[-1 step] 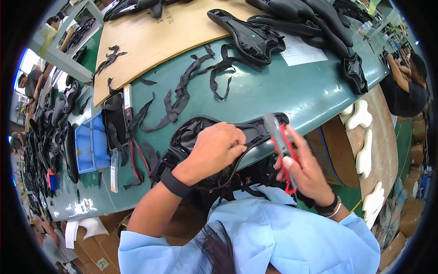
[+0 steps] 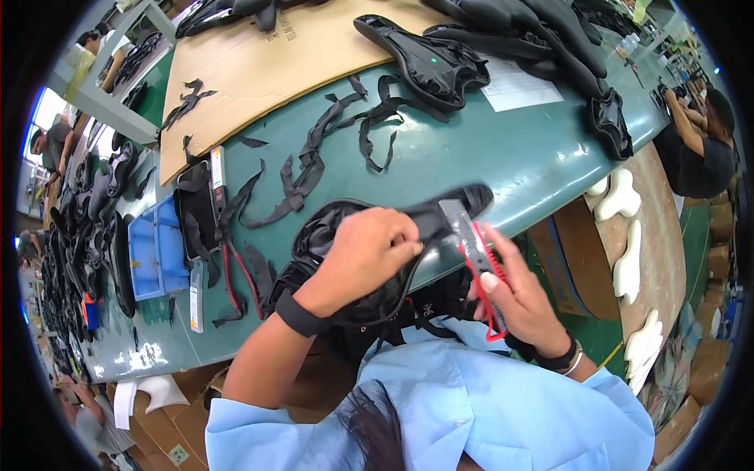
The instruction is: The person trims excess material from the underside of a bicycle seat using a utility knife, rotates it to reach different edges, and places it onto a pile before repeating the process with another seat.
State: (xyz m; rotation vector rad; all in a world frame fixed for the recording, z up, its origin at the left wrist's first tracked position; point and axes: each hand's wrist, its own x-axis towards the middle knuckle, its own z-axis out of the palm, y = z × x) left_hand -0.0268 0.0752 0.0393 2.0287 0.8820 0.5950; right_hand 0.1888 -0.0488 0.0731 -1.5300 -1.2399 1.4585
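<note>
Right hand [image 2: 518, 304]; cutter [image 2: 482, 265] near table edge [image 2: 550, 204]

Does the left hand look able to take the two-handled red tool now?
Probably not immediately: the left hand is busy on the black saddle, though the two-handled red tool lies nearby, handles mostly uncovered.

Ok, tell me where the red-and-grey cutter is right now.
The red-and-grey cutter is in the right hand, just right of centre in the head view, its upper end by the narrow part of the black saddle piece.
</note>
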